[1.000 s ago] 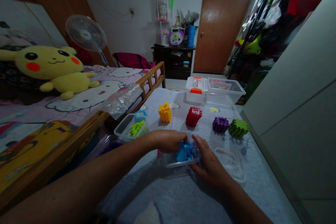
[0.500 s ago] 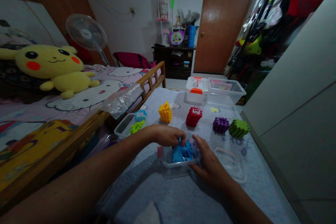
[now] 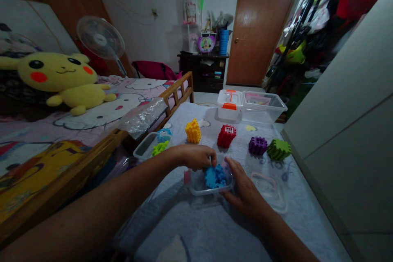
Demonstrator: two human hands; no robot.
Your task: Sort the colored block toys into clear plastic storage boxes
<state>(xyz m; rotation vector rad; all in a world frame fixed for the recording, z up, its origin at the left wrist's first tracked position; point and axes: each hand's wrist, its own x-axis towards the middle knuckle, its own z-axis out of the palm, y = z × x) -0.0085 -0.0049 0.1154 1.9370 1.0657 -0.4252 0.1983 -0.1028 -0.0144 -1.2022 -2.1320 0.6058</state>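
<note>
A small clear plastic container [image 3: 199, 190] sits on the pale blue cloth in front of me, with blue interlocking pieces [image 3: 215, 176] heaped inside. My left hand [image 3: 196, 157] reaches into it from the left, fingers pinched on the blue pieces. My right hand [image 3: 244, 188] holds the container's right side, fingers curled around its wall. Beyond them stand assembled block cubes in a row: yellow [image 3: 193, 130], red [image 3: 226, 135], purple [image 3: 257, 145] and green [image 3: 279, 149].
A clear lid [image 3: 270, 190] lies right of the container. Another small tub [image 3: 150, 147] with green and blue pieces sits left. A big clear box with an orange latch [image 3: 250, 106] stands at the back. A wooden bed frame [image 3: 172, 98] with a yellow plush [image 3: 61, 80] borders the left.
My left hand has shifted up and back over the container's rim while working the blue pieces, which turned and moved slightly. My right hand has stayed on the container.
</note>
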